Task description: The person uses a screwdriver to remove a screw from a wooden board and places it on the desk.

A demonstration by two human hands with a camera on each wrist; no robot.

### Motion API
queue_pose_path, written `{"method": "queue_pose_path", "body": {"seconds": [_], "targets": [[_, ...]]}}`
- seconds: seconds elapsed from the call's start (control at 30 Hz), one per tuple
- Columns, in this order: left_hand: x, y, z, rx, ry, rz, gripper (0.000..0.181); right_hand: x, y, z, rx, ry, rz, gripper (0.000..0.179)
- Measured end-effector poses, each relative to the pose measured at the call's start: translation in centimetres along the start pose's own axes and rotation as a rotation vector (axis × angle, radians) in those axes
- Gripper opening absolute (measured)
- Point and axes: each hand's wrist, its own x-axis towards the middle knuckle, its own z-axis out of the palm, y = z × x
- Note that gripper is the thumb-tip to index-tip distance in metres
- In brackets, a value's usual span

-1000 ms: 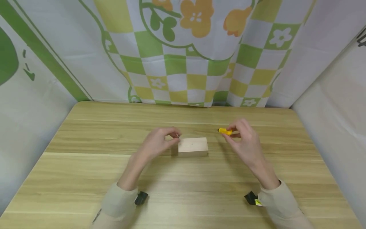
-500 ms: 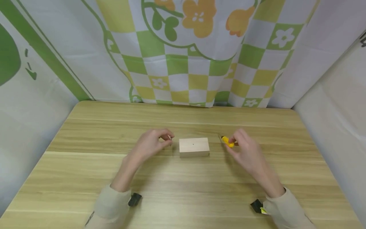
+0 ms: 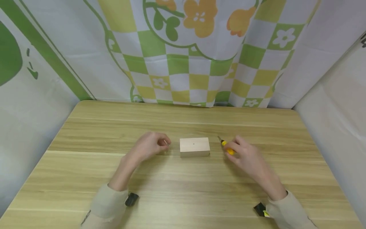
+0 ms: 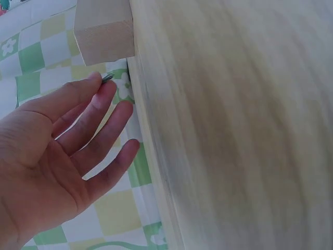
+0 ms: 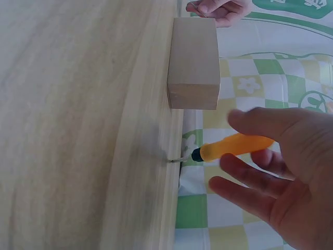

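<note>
A pale rectangular wooden block with a small dark hole in its top lies mid-table. To its left, my left hand pinches a small metal screw between thumb and index finger, its other fingers loosely spread. My right hand, to the right of the block, holds a screwdriver with a yellow handle and black collar. The screwdriver's thin shaft points away from me and leftward, its tip close over the tabletop in the right wrist view. Both hands are apart from the block.
The wood-grain table ends at a green, white and yellow checked curtain at the back. White cloth walls stand on both sides. Black wrist devices sit at both cuffs.
My left hand has drawn back leftward from the block with the screw. My right hand has moved toward me and slightly right, and the screwdriver has turned to point farther away from me.
</note>
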Motion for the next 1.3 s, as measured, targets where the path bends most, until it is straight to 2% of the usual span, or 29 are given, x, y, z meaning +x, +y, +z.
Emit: {"method": "queue_pose_path", "body": {"seconds": [0.1, 0.17, 0.43, 0.63, 0.8, 0.93, 1.13, 1.3], "targets": [[0.1, -0.2, 0.1, 0.013, -0.03, -0.012, 0.015, -0.3, -0.2, -0.1, 0.009, -0.082, 0.04, 0.02], [0.0, -0.2, 0.1, 0.014, -0.044, -0.02, 0.014, -0.4, -0.2, 0.0, 0.012, -0.109, 0.058, 0.022], [0.2, -0.4, 0.2, 0.003, -0.082, -0.032, 0.014, -0.7, -0.1, 0.2, -0.021, -0.166, 0.047, 0.03], [0.2, -0.5, 0.2, -0.001, -0.095, -0.044, 0.013, -1.0, -0.3, 0.2, -0.012, -0.242, 0.077, 0.033], [0.3, -0.7, 0.4, 0.005, -0.103, -0.056, 0.013, -1.3, -0.2, 0.3, -0.009, -0.262, 0.087, 0.035], [0.3, -0.8, 0.4, 0.011, -0.111, -0.058, 0.014, -1.5, 0.0, 0.4, -0.009, -0.278, 0.084, 0.035], [0.3, -0.7, 0.3, 0.024, -0.124, -0.071, 0.014, -1.8, 0.2, 0.8, 0.002, -0.368, 0.124, 0.033], [0.2, -0.6, 0.2, 0.049, -0.131, -0.079, 0.014, -1.9, 0.4, 1.1, -0.007, -0.385, 0.123, 0.032]]}}
